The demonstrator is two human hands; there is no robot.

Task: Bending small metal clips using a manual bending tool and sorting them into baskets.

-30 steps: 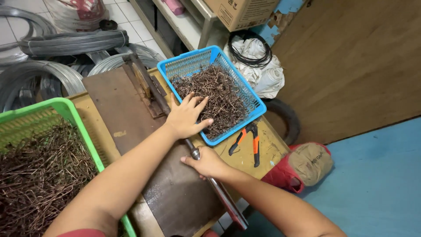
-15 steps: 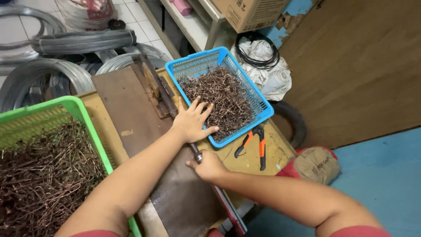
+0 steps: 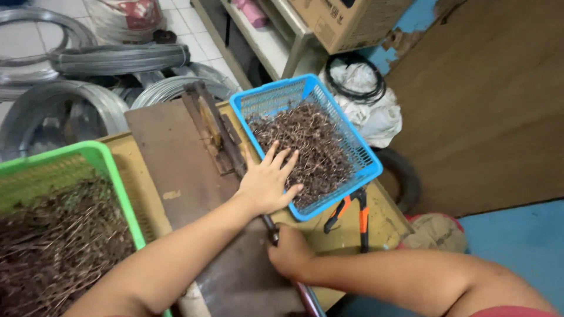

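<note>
- Rusty-brown wire pieces [image 3: 311, 149] fill the blue basket [image 3: 363, 154], and the left hand [image 3: 267, 182] lies on them with fingers spread, open and flat over the near edge of the heap, gripping nothing that shows.
- The right hand [image 3: 288, 252] is closed around the dark lever handle [image 3: 271, 230], which runs from the worn metal cutter [image 3: 214, 132] down toward the person's body.
- To do this step well, the left hand should gather only a small, loose bunch, since the pieces look tangled and sharp-ended; a slow rake with the fingertips seems safer than a deep grab.
- The lever is best kept steady while fingers are near the cutter.
- Orange-handled pliers [image 3: 352, 214] lie on the table [image 3: 382, 226] just beside the basket's near corner.
- A green basket [image 3: 111, 170] of longer brown wire sits at the left, well apart from both hands.
- Coils of grey wire [image 3: 117, 58] rest on the floor beyond.
</note>
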